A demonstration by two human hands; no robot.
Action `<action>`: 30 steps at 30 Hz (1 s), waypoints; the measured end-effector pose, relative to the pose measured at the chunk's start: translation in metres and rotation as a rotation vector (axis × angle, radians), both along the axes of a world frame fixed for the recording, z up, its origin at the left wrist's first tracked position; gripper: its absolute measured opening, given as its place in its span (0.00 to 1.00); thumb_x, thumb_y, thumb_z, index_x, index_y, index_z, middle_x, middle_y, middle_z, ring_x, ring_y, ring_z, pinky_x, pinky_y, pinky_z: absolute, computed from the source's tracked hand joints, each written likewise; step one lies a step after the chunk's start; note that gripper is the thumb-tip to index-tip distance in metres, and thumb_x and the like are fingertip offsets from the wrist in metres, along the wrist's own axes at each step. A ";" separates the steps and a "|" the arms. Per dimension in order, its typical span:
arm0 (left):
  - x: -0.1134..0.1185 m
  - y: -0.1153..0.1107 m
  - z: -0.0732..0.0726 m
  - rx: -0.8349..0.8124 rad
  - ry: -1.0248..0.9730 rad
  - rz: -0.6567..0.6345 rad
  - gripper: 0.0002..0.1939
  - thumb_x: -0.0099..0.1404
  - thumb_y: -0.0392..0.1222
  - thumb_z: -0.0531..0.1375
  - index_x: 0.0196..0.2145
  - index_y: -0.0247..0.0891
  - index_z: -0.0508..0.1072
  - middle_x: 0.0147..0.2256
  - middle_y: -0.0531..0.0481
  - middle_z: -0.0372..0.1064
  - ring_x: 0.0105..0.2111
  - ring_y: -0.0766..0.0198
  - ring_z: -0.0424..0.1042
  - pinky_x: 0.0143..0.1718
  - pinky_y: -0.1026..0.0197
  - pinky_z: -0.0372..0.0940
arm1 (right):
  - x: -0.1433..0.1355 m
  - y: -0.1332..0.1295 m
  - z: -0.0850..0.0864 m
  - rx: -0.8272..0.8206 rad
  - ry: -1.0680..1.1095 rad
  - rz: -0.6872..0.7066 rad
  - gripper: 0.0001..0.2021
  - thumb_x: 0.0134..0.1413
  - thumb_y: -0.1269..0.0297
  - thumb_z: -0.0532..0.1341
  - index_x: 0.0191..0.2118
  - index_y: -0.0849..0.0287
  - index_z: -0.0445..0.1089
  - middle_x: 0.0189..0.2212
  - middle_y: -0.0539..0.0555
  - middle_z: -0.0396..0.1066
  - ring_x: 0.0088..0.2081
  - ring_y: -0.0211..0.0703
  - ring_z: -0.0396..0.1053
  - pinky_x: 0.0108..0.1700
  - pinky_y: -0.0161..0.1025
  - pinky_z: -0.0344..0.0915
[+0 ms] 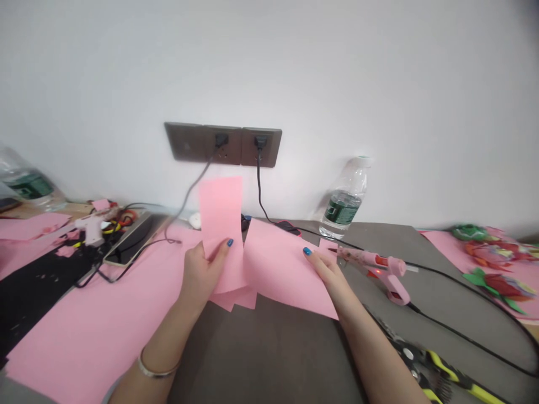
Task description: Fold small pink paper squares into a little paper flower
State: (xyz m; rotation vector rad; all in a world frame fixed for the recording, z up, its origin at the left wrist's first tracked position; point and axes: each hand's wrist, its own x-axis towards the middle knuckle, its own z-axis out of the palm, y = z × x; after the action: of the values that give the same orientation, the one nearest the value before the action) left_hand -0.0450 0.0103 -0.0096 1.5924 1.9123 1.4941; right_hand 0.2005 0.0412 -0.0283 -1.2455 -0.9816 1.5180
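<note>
My left hand [201,275] grips an upright strip of pink paper [221,210], thumb on the near face. More pink paper corners [242,297] show just below that strip. My right hand [328,275] pinches a wider piece of pink paper [278,255], which curves and slants down to the right. The two pieces meet between my hands; whether they are joined there I cannot tell. Close to my right fingers lies a pink hot glue gun [379,266] with a small red light on. Most fingers of both hands are hidden behind the paper.
Large pink sheets [96,331] cover the table's left side, near a phone [130,241] and another glue gun [90,227]. A water bottle [345,199] leans against the wall. Pliers with yellow-black handles [446,365] lie front right. Paper flowers [501,286] sit far right. Cords run to wall sockets [223,145].
</note>
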 end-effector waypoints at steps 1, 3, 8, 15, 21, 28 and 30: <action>0.000 0.000 0.000 -0.002 0.004 0.002 0.19 0.62 0.53 0.61 0.36 0.32 0.80 0.36 0.36 0.82 0.36 0.45 0.81 0.31 0.55 0.74 | 0.000 -0.001 0.001 -0.003 -0.015 0.015 0.23 0.42 0.43 0.71 0.32 0.61 0.76 0.22 0.53 0.77 0.24 0.46 0.73 0.24 0.36 0.64; 0.000 0.000 0.001 -0.011 0.016 -0.006 0.18 0.62 0.52 0.61 0.34 0.33 0.79 0.34 0.37 0.82 0.35 0.46 0.81 0.28 0.57 0.73 | 0.001 -0.001 0.002 -0.010 0.006 0.025 0.23 0.40 0.45 0.72 0.34 0.60 0.76 0.25 0.53 0.78 0.24 0.45 0.73 0.24 0.35 0.63; -0.005 -0.002 0.003 -0.045 0.105 -0.148 0.14 0.62 0.49 0.62 0.30 0.35 0.79 0.26 0.45 0.81 0.25 0.53 0.79 0.22 0.61 0.69 | 0.003 0.002 0.002 -0.057 0.130 0.069 0.21 0.36 0.49 0.74 0.35 0.58 0.76 0.33 0.56 0.81 0.32 0.50 0.77 0.29 0.37 0.68; -0.007 -0.006 0.013 -0.057 0.120 -0.348 0.10 0.63 0.41 0.58 0.34 0.37 0.80 0.29 0.49 0.79 0.27 0.58 0.76 0.28 0.63 0.67 | -0.006 0.003 -0.009 0.243 -0.222 -0.134 0.19 0.51 0.47 0.64 0.39 0.59 0.77 0.35 0.54 0.80 0.41 0.54 0.74 0.36 0.39 0.68; -0.006 -0.005 0.016 -0.094 0.048 -0.369 0.09 0.61 0.38 0.57 0.26 0.39 0.76 0.27 0.50 0.77 0.31 0.55 0.76 0.34 0.61 0.69 | -0.006 0.002 -0.006 0.340 -0.376 -0.178 0.16 0.53 0.51 0.62 0.37 0.60 0.78 0.32 0.53 0.78 0.37 0.52 0.72 0.35 0.39 0.65; -0.005 -0.007 0.018 -0.076 0.043 -0.353 0.08 0.61 0.39 0.57 0.28 0.39 0.77 0.28 0.51 0.78 0.28 0.58 0.76 0.30 0.62 0.68 | -0.003 0.004 -0.009 0.270 -0.306 -0.137 0.19 0.52 0.48 0.64 0.38 0.60 0.78 0.31 0.53 0.78 0.32 0.49 0.71 0.28 0.36 0.63; -0.005 -0.008 0.021 -0.071 0.006 -0.364 0.07 0.58 0.38 0.57 0.26 0.39 0.75 0.26 0.52 0.77 0.25 0.58 0.75 0.26 0.63 0.66 | -0.003 0.004 -0.008 0.261 -0.268 -0.129 0.19 0.50 0.47 0.65 0.38 0.59 0.78 0.31 0.53 0.79 0.33 0.50 0.72 0.28 0.36 0.63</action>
State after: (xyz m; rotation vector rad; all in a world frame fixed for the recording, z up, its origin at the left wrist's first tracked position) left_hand -0.0497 0.0021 0.0117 1.7944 1.5508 1.2561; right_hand 0.1974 0.0453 -0.0362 -1.3151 -1.2057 1.1020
